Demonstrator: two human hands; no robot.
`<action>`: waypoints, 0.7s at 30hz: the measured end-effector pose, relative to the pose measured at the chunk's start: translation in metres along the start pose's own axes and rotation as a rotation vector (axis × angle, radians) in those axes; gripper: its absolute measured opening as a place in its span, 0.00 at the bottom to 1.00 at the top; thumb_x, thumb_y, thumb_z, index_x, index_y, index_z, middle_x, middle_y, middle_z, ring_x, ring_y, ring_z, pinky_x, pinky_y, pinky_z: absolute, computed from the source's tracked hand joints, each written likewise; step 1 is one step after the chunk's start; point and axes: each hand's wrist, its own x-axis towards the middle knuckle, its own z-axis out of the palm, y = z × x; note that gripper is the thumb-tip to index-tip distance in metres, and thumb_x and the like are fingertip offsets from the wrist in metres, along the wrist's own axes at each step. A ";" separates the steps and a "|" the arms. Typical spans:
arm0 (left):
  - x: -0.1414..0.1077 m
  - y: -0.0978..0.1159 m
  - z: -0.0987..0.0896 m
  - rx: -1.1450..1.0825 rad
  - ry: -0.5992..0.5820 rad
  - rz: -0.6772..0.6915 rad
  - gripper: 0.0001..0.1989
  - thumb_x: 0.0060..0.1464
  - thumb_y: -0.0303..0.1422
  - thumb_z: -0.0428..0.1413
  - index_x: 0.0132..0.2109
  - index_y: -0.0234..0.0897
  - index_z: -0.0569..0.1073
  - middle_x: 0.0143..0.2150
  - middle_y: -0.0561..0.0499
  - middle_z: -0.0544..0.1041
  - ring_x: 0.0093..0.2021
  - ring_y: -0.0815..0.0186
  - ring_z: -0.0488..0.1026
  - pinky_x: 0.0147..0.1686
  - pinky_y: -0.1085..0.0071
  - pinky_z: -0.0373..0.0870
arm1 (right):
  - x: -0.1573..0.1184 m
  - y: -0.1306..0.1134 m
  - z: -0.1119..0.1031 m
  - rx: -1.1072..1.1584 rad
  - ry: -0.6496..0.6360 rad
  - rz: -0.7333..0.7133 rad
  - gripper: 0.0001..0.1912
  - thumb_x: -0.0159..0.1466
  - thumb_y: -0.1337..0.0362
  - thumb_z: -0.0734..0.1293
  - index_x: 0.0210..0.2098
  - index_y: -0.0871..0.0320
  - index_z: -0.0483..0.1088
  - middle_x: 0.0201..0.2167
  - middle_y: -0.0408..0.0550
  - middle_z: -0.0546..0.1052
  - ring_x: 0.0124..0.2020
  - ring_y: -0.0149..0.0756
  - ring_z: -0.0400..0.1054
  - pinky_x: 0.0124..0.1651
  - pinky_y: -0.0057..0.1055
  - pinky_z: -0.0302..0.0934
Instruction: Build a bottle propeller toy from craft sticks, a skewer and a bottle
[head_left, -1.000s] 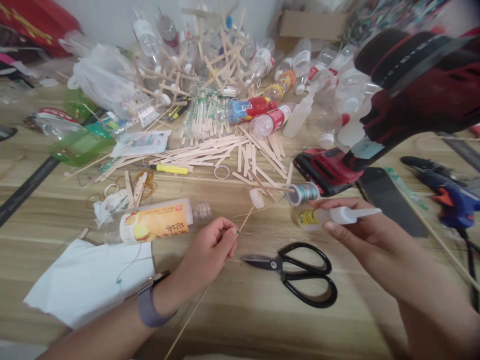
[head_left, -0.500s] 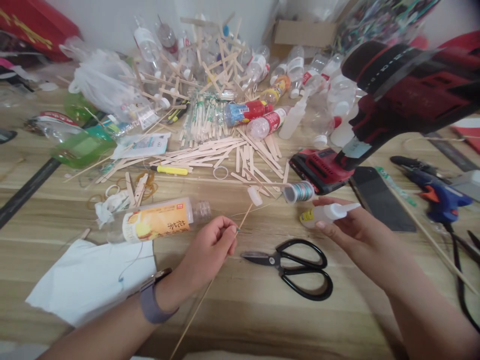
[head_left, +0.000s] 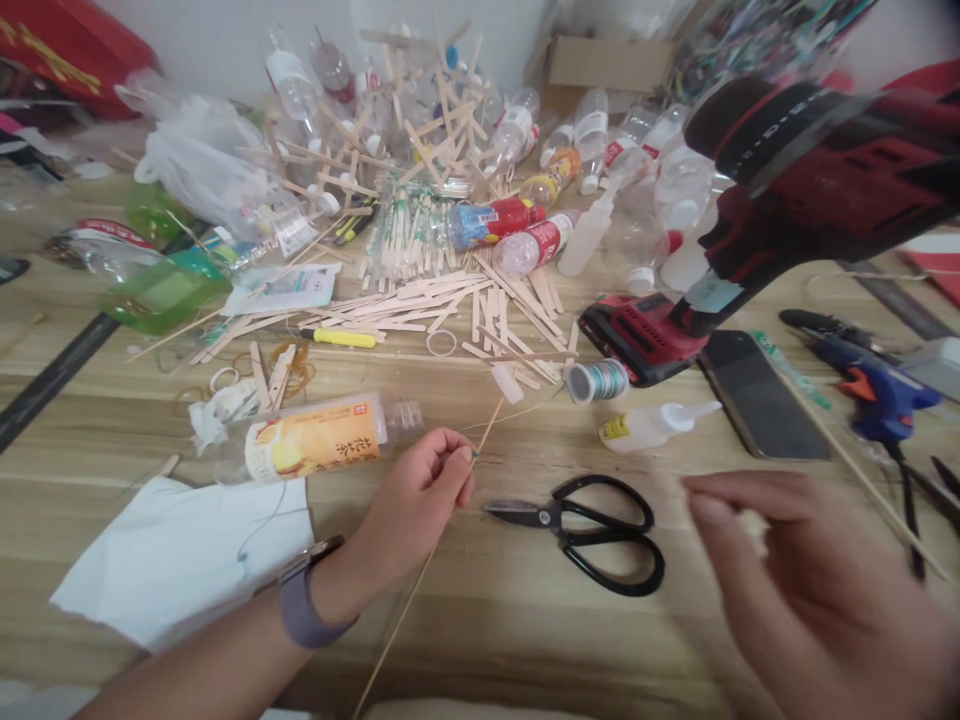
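My left hand [head_left: 427, 485] is closed in a pinch around a thin bamboo stick [head_left: 401, 630], which slants from the bottom edge up past my fingers. A bit of teal thread [head_left: 474, 453] shows at the fingertips. Near the stick's upper end is a small whitish translucent piece [head_left: 507, 383]; whether they are joined I cannot tell. My right hand [head_left: 795, 570], blurred, is raised at the lower right with loosely curved fingers and nothing visible in them. The small glue bottle [head_left: 646, 427] lies on its side beyond it. Black-handled scissors [head_left: 574, 530] rest between my hands.
A thread spool [head_left: 598, 381] stands by the red cordless drill [head_left: 750, 200]. A phone [head_left: 765, 395] and glue gun [head_left: 870, 375] lie right. Left are an orange-labelled bottle [head_left: 315, 440] and white paper [head_left: 187, 560]. Behind are wooden craft sticks [head_left: 405, 305] and several plastic bottles.
My right hand has let go of the glue bottle, leaving it on the table, and has drawn back toward the lower right. My left hand and the stick have barely moved.
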 end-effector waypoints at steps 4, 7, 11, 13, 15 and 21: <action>-0.002 0.001 0.000 0.003 0.011 0.024 0.10 0.60 0.39 0.47 0.35 0.38 0.65 0.20 0.61 0.63 0.20 0.73 0.56 0.20 0.76 0.53 | 0.013 -0.028 0.014 0.172 -0.254 -0.243 0.05 0.67 0.65 0.61 0.39 0.51 0.68 0.32 0.43 0.76 0.32 0.34 0.73 0.31 0.26 0.67; -0.003 0.004 0.000 -0.020 0.005 0.016 0.09 0.60 0.39 0.47 0.35 0.38 0.64 0.20 0.61 0.62 0.20 0.73 0.56 0.20 0.76 0.53 | 0.025 -0.040 0.020 0.213 -0.276 -0.296 0.07 0.67 0.67 0.60 0.40 0.53 0.69 0.35 0.46 0.77 0.34 0.35 0.74 0.31 0.27 0.67; -0.004 0.005 0.001 -0.025 -0.008 -0.012 0.10 0.59 0.39 0.48 0.35 0.38 0.64 0.20 0.62 0.61 0.19 0.73 0.55 0.19 0.76 0.52 | 0.041 -0.049 0.029 0.206 -0.275 -0.329 0.08 0.67 0.68 0.60 0.40 0.53 0.70 0.37 0.50 0.77 0.36 0.37 0.74 0.37 0.31 0.68; -0.005 0.005 0.001 -0.013 -0.008 -0.020 0.10 0.59 0.39 0.48 0.34 0.38 0.65 0.20 0.62 0.61 0.19 0.73 0.54 0.19 0.76 0.51 | 0.048 -0.049 0.035 0.206 -0.320 -0.306 0.09 0.67 0.67 0.59 0.39 0.53 0.71 0.34 0.49 0.77 0.34 0.37 0.74 0.35 0.31 0.67; -0.005 0.004 0.000 0.000 -0.008 -0.018 0.10 0.59 0.39 0.48 0.34 0.38 0.65 0.20 0.61 0.61 0.18 0.74 0.54 0.18 0.76 0.50 | 0.051 -0.048 0.042 0.222 -0.351 -0.279 0.09 0.67 0.67 0.59 0.38 0.54 0.71 0.32 0.48 0.78 0.32 0.36 0.73 0.34 0.30 0.66; -0.004 0.001 0.000 -0.144 -0.070 -0.109 0.10 0.59 0.39 0.50 0.34 0.38 0.65 0.19 0.62 0.61 0.17 0.76 0.52 0.16 0.79 0.48 | 0.045 -0.044 0.056 0.272 -0.468 -0.113 0.09 0.65 0.65 0.62 0.32 0.55 0.73 0.21 0.42 0.74 0.21 0.32 0.67 0.25 0.28 0.58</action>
